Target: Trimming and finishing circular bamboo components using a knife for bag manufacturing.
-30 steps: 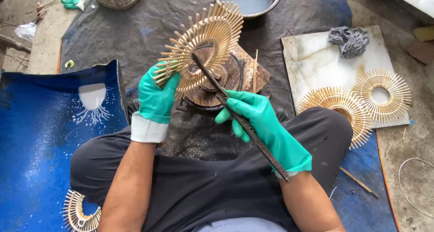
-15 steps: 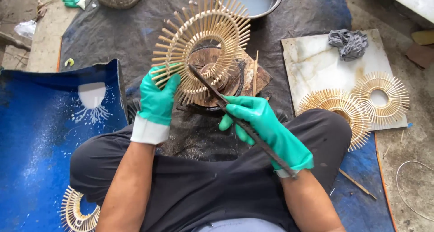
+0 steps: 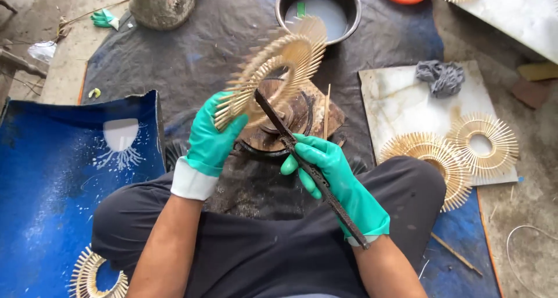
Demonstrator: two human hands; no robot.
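Green-gloved, my left hand (image 3: pixel 210 141) grips the tilted stick ring (image 3: pixel 272 71), and my right hand (image 3: pixel 325 167) grips the dark rod (image 3: pixel 308 167) pointing up into it.

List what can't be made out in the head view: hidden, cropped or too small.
- Left hand fingertips: hidden behind the sunburst ring it holds.
- Ring's far edge: motion-blurred.
- Dark rod in the right hand: its tip merges with the round wooden block.
- Ring at bottom left: cut by the frame's edge.
- Metal bowl: top rim cropped; contents unclear.
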